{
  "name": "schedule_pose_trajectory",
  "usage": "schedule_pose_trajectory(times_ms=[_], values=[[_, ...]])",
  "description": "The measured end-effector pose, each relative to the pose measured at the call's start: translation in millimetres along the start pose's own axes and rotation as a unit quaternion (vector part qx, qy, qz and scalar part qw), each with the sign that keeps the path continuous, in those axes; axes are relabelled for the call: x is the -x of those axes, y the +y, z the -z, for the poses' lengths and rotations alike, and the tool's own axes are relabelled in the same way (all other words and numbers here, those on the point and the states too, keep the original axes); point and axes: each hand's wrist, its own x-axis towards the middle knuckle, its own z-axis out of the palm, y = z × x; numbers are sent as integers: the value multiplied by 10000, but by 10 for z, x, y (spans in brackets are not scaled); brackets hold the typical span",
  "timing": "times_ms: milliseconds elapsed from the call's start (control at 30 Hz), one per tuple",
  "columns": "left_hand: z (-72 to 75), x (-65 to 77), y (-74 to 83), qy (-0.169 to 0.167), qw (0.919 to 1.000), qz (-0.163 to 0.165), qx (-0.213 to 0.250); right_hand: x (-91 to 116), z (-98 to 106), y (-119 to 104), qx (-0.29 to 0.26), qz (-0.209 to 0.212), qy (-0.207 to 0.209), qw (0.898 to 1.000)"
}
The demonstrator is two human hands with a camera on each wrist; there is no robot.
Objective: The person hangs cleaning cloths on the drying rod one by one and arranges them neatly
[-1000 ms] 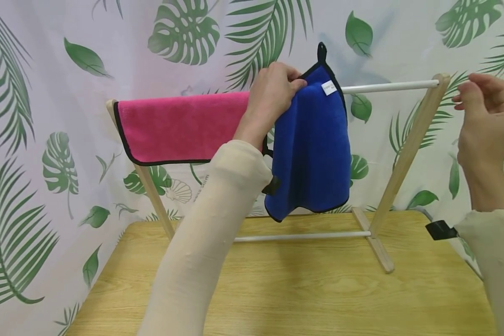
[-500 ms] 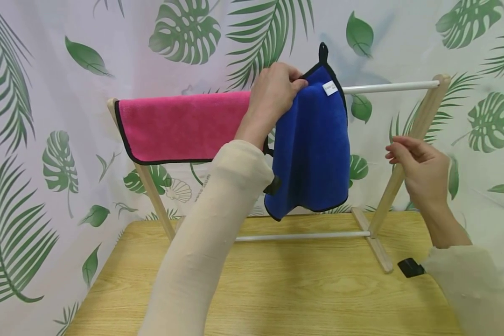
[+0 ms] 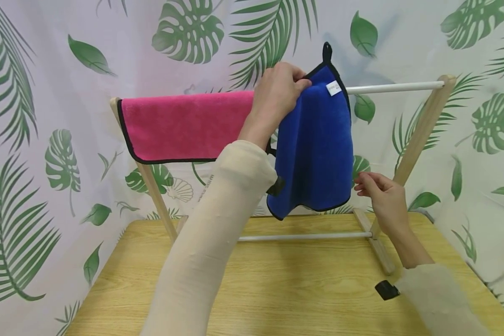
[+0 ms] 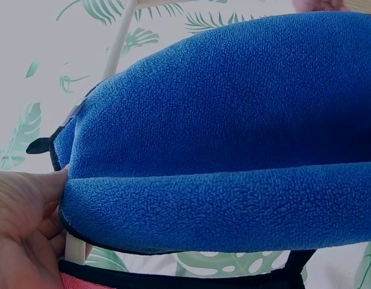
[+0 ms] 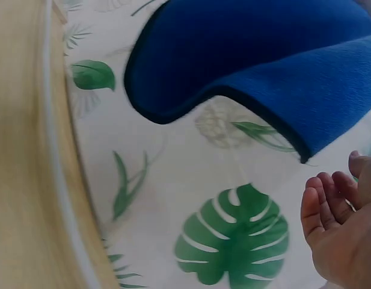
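Note:
A blue towel (image 3: 319, 149) with black edging, a white label and a black hanging loop hangs in folds in front of the rack's top bar (image 3: 395, 87). My left hand (image 3: 279, 93) pinches its upper edge between thumb and fingers, left of the loop; the left wrist view shows this grip against the blue cloth (image 4: 221, 108). In the head view my right hand (image 3: 386, 200), fingers loosely bent and holding nothing, is just right of the towel's lower right side. The right wrist view shows a small gap between that hand (image 5: 347, 229) and the towel's bottom corner.
A pink towel (image 3: 185, 126) with black edging lies folded over the left part of the bar. The rack has wooden legs (image 3: 422, 126) and a lower white rod (image 3: 302, 237), and stands on a wooden table (image 3: 298, 284). Behind is a leaf-patterned cloth (image 3: 109, 28).
My right hand has come down and left, from beside the rack's upper right end to near the blue towel's lower right side. The left hand keeps its pinch on the towel.

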Motion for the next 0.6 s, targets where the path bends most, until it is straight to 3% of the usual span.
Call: schedule_pose_trajectory(times_ms=[200, 333, 600], values=[[-7, -3, -4, -76, 9999, 64, 32, 91, -53, 193, 443, -662, -287, 9964], [-6, -1, -7, -93, 9999, 98, 86, 142, -101, 275, 301, -1049, -500, 9928], [-1, -2, 4, -115, 9997, 140, 168, 191, -178, 309, 31, -1138, -797, 9903]])
